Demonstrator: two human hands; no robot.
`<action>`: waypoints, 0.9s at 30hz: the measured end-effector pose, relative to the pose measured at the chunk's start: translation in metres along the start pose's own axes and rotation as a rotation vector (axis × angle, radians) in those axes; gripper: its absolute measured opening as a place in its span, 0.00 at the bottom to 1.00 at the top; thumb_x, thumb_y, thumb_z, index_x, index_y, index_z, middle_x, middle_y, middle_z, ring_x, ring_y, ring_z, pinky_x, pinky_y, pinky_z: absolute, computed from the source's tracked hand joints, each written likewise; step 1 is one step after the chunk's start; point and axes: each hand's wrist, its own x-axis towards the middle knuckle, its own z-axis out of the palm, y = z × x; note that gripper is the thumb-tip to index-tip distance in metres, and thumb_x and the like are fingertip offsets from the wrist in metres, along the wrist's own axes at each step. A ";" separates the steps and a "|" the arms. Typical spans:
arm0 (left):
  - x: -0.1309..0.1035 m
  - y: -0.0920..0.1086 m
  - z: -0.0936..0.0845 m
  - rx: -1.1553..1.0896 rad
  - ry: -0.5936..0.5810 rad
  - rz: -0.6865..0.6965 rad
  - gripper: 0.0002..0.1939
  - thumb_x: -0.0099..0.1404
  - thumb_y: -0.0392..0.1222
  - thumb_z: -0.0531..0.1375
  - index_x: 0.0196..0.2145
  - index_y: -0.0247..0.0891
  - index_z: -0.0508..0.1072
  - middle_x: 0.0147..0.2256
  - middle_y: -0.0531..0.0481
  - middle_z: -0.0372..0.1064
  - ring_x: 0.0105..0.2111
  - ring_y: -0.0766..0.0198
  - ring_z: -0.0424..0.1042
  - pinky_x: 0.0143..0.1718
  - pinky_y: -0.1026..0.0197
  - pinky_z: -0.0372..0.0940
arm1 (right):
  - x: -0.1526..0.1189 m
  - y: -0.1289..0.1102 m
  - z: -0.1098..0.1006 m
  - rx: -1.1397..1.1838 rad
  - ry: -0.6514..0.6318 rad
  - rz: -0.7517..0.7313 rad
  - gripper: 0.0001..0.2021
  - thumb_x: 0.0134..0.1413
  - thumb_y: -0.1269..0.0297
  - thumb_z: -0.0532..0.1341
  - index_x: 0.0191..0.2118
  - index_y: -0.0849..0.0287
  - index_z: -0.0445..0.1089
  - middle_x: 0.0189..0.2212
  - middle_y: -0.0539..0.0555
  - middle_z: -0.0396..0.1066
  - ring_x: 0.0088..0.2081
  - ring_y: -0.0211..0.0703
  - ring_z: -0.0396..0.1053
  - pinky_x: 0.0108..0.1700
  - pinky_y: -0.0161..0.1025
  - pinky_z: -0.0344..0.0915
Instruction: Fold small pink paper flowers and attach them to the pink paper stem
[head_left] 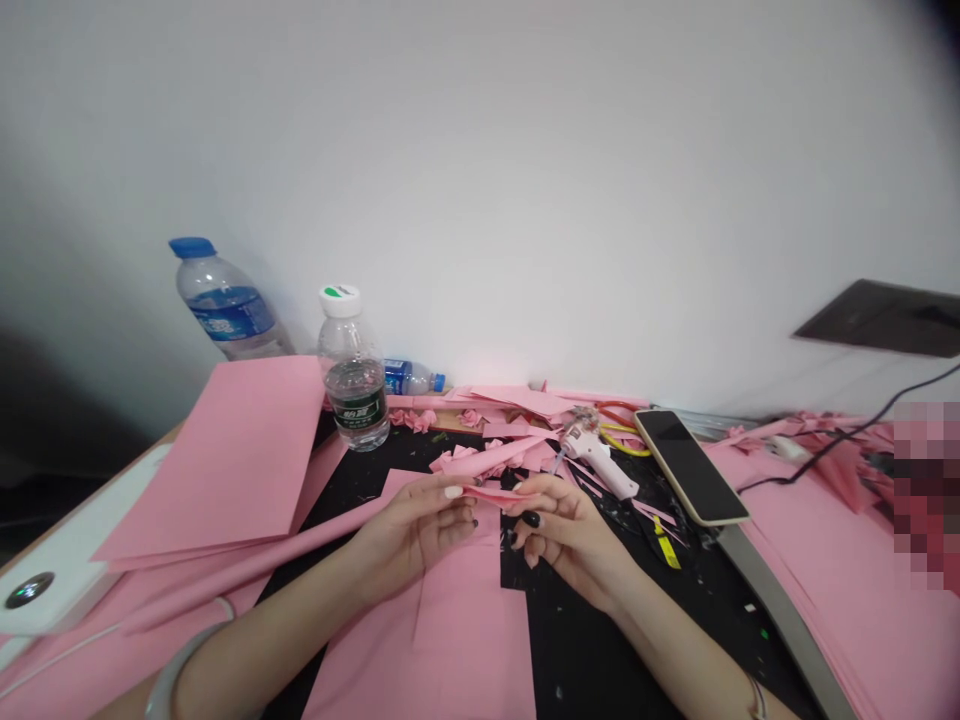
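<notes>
Left hand (pixel 427 520) and right hand (pixel 559 520) both pinch pink paper strip (pixel 499 495); glue gun (pixel 600 455) far right, near phone (pixel 691 467).

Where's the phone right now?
In the head view, the phone lies on the right side, just right of the white glue gun.
</notes>
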 end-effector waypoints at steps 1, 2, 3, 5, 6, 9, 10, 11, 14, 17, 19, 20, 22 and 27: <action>0.000 0.000 0.000 -0.008 -0.005 0.001 0.07 0.55 0.29 0.67 0.34 0.31 0.78 0.28 0.48 0.78 0.29 0.67 0.77 0.35 0.68 0.72 | 0.000 0.000 0.000 0.006 0.003 0.000 0.12 0.44 0.71 0.71 0.38 0.60 0.75 0.32 0.54 0.78 0.28 0.39 0.76 0.24 0.30 0.71; 0.000 0.000 -0.001 -0.014 -0.005 0.003 0.07 0.55 0.29 0.67 0.34 0.30 0.78 0.28 0.48 0.78 0.29 0.67 0.77 0.36 0.68 0.72 | 0.000 0.000 -0.001 0.015 0.009 -0.002 0.12 0.44 0.72 0.71 0.38 0.60 0.75 0.33 0.54 0.78 0.28 0.39 0.76 0.25 0.29 0.70; 0.000 0.000 -0.002 -0.020 -0.001 0.008 0.08 0.54 0.29 0.67 0.34 0.30 0.79 0.28 0.48 0.78 0.29 0.67 0.77 0.36 0.68 0.72 | 0.001 0.000 -0.001 0.027 0.016 -0.006 0.12 0.44 0.72 0.71 0.38 0.60 0.75 0.33 0.54 0.78 0.29 0.38 0.76 0.25 0.28 0.70; 0.001 0.000 -0.004 -0.024 0.011 0.020 0.08 0.53 0.30 0.68 0.33 0.31 0.79 0.28 0.48 0.78 0.30 0.68 0.76 0.38 0.68 0.71 | 0.002 -0.001 -0.001 0.046 0.030 -0.010 0.11 0.45 0.72 0.71 0.37 0.60 0.76 0.33 0.54 0.78 0.28 0.37 0.76 0.25 0.28 0.70; 0.002 -0.001 -0.005 -0.021 0.016 0.026 0.08 0.52 0.31 0.69 0.33 0.31 0.79 0.28 0.48 0.78 0.31 0.68 0.76 0.39 0.68 0.71 | 0.002 -0.001 -0.002 0.050 0.038 -0.011 0.10 0.45 0.72 0.71 0.37 0.61 0.76 0.33 0.54 0.78 0.28 0.37 0.75 0.25 0.27 0.69; 0.003 -0.002 -0.006 0.042 0.024 0.060 0.11 0.52 0.34 0.70 0.35 0.34 0.80 0.31 0.50 0.77 0.33 0.68 0.75 0.41 0.67 0.70 | 0.003 -0.001 -0.002 0.044 0.064 -0.009 0.10 0.45 0.70 0.71 0.37 0.61 0.76 0.33 0.54 0.78 0.27 0.36 0.75 0.25 0.27 0.69; 0.003 -0.002 -0.005 0.095 0.030 0.088 0.12 0.52 0.35 0.70 0.36 0.36 0.79 0.31 0.51 0.77 0.33 0.68 0.75 0.41 0.67 0.69 | 0.003 -0.001 -0.002 0.040 0.077 -0.011 0.11 0.45 0.70 0.71 0.37 0.61 0.76 0.32 0.54 0.78 0.27 0.36 0.75 0.25 0.27 0.70; 0.002 -0.002 -0.004 0.170 0.033 0.114 0.13 0.52 0.36 0.70 0.37 0.37 0.79 0.31 0.52 0.76 0.32 0.69 0.74 0.40 0.67 0.69 | 0.003 -0.001 -0.002 0.035 0.092 -0.015 0.11 0.45 0.69 0.71 0.37 0.62 0.76 0.32 0.54 0.78 0.26 0.36 0.75 0.24 0.27 0.70; -0.001 -0.002 0.002 0.578 0.075 0.270 0.05 0.55 0.36 0.67 0.32 0.37 0.80 0.26 0.54 0.73 0.28 0.68 0.71 0.36 0.67 0.67 | 0.004 0.000 -0.002 0.007 0.144 -0.039 0.10 0.46 0.66 0.71 0.36 0.62 0.75 0.29 0.54 0.78 0.25 0.36 0.75 0.24 0.28 0.70; -0.006 -0.002 0.006 0.956 0.115 0.406 0.07 0.59 0.38 0.63 0.25 0.35 0.78 0.24 0.53 0.73 0.28 0.64 0.70 0.33 0.65 0.65 | 0.004 0.001 -0.002 -0.037 0.171 -0.051 0.11 0.46 0.64 0.71 0.34 0.63 0.74 0.28 0.54 0.78 0.23 0.35 0.74 0.24 0.28 0.71; -0.008 -0.001 0.006 1.057 0.146 0.459 0.07 0.60 0.38 0.61 0.26 0.36 0.78 0.24 0.52 0.73 0.28 0.63 0.71 0.32 0.65 0.66 | 0.004 0.002 -0.002 -0.066 0.168 -0.057 0.11 0.47 0.63 0.71 0.34 0.63 0.73 0.27 0.54 0.78 0.23 0.34 0.74 0.24 0.29 0.71; -0.008 -0.001 0.005 1.067 0.164 0.471 0.08 0.61 0.39 0.60 0.27 0.36 0.78 0.24 0.52 0.74 0.28 0.62 0.72 0.32 0.64 0.67 | 0.004 0.003 -0.002 -0.081 0.163 -0.064 0.12 0.47 0.62 0.71 0.35 0.63 0.72 0.27 0.54 0.78 0.22 0.34 0.73 0.24 0.29 0.71; -0.007 -0.001 0.004 1.036 0.198 0.469 0.09 0.62 0.40 0.59 0.27 0.35 0.77 0.25 0.50 0.75 0.26 0.62 0.74 0.32 0.63 0.69 | 0.004 0.004 -0.002 -0.129 0.149 -0.078 0.13 0.47 0.61 0.70 0.36 0.63 0.71 0.26 0.54 0.78 0.21 0.34 0.72 0.24 0.29 0.70; -0.004 -0.004 0.005 0.872 0.219 0.402 0.12 0.61 0.45 0.60 0.25 0.34 0.76 0.26 0.48 0.76 0.25 0.62 0.75 0.32 0.62 0.72 | 0.004 0.006 0.000 -0.293 0.142 -0.104 0.12 0.49 0.59 0.68 0.34 0.62 0.70 0.22 0.51 0.77 0.17 0.33 0.70 0.21 0.29 0.68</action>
